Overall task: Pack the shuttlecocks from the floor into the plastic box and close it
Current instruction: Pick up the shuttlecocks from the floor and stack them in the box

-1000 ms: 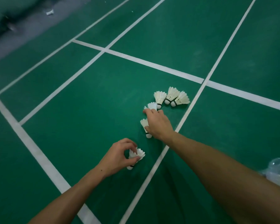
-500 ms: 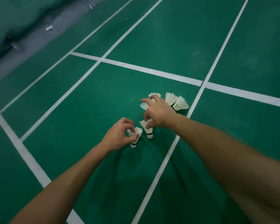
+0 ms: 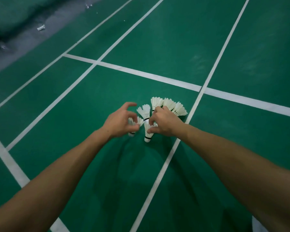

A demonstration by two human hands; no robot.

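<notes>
Fingers [image 3: 151, 131] around feathered shuttlecock [image 3: 148, 133] (conical)

I have both arms stretched forward, my left hand [image 3: 120, 122] and right hand [image 3: 163, 123] curled, each pinching a shuttlecock.

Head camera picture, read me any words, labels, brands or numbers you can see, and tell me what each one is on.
No readable text anywhere.
Shuttlecocks: black bands near the corks, no legible print.
Green court floor: white lines only, no lettering.
Left hand, right hand: no markings.
</notes>
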